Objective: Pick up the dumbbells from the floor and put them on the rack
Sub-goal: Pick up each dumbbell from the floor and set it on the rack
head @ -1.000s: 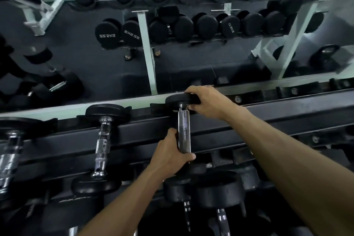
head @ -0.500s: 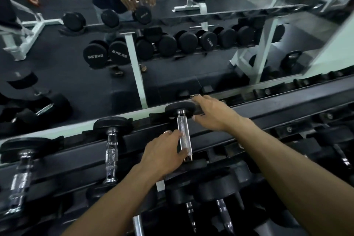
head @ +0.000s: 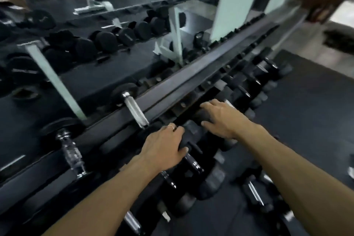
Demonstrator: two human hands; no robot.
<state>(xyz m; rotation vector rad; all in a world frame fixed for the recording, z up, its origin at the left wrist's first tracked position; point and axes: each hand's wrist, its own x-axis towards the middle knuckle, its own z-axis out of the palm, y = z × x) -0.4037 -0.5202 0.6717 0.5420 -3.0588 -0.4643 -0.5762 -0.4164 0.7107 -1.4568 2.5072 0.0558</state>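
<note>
The dumbbell (head: 135,110) with a chrome handle and black heads lies across the top rails of the black rack (head: 193,75), free of both hands. Another dumbbell (head: 70,152) rests on the same tier to its left. My left hand (head: 164,146) hovers below and to the right of the first one, fingers loose, over the black heads of the lower tier. My right hand (head: 224,119) is further right, palm down, fingers spread over other lower-tier dumbbells. Neither hand holds anything. One dumbbell (head: 255,192) lies on the dark floor at the lower right. The frame is blurred.
A mirror (head: 95,53) behind the rack reflects dumbbells, white rack posts and benches. The lower tier holds several black dumbbells running off to the right. Dark rubber floor (head: 306,120) extends right of the rack, with a pale doorway beyond.
Both hands let go of the dumbbell on the top tier and dropped down and right. The view swung to the right, bringing the floor into sight.
</note>
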